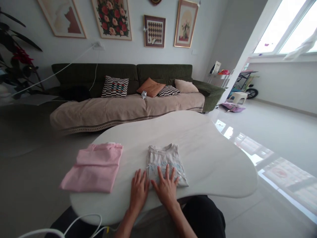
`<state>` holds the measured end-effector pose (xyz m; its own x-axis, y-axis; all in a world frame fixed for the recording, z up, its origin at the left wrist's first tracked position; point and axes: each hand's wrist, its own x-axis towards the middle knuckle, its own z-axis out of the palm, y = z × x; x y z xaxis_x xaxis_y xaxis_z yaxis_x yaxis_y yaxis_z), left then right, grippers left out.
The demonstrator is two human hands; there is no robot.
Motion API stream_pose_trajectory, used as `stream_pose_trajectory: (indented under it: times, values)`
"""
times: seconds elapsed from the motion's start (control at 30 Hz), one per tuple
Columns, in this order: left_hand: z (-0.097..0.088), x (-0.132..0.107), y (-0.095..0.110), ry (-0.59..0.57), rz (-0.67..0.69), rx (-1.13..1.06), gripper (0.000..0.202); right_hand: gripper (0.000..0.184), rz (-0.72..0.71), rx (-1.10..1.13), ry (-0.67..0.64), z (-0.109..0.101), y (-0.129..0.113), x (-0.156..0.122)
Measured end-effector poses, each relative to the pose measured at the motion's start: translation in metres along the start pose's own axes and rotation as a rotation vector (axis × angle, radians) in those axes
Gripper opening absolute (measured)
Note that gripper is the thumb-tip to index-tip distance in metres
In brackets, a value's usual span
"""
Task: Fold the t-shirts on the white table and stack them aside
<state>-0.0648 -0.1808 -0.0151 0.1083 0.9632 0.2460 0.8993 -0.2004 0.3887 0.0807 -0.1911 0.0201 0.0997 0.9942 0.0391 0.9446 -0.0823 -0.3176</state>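
Item under the hands: a folded T-shirt (165, 158), pale grey with a faint blue print, lying at lower centre of the frame on the near part of a white table (213, 155). It is folded to a compact rectangle with the neckline at the far end.

Right hand (166, 186): flat, palm down, fingers spread, pressing on the near edge of the T-shirt; nothing is pinched. Left hand (139, 189): flat, palm down, fingers slightly fanned; it rests at the shirt's left border, mostly on the tabletop, with its fingertips touching or just beside the cloth; which of the two cannot be told.

Handling, by judgement: thin knit cotton, light, soft and limp, not fragile; the layers would likely slide apart if lifted by one corner; support is best taken under both long sides, palms beneath; the smooth tabletop should let it slide easily.

Adjacent: a folded pink garment (95, 167), woven-looking and crisp-edged, lies at lower left on the same table, well apart from the hands; a white cable (81, 222) loops below the table edge.
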Motion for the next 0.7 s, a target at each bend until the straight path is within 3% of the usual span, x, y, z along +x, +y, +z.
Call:
stream_pose_trajectory:
  times: [0.13, 0.3, 0.53, 0.7]
  values:
    - [0.003, -0.018, -0.01, 0.048, 0.107, 0.053, 0.042, 0.064, 0.028, -0.002, 0.051, 0.022, -0.005, -0.006]
    - [0.003, -0.013, -0.008, 0.102, 0.134, 0.067, 0.044, 0.062, 0.01, -0.018, 0.081, 0.014, 0.021, 0.029]
    - [0.016, -0.014, -0.015, 0.196, 0.147, 0.097, 0.052, 0.06, 0.055, -0.082, 0.018, -0.009, 0.083, 0.118]
    - [0.037, -0.011, -0.023, 0.337, 0.133, 0.141, 0.058, 0.058, 0.135, -0.119, 0.011, -0.025, 0.151, 0.208]
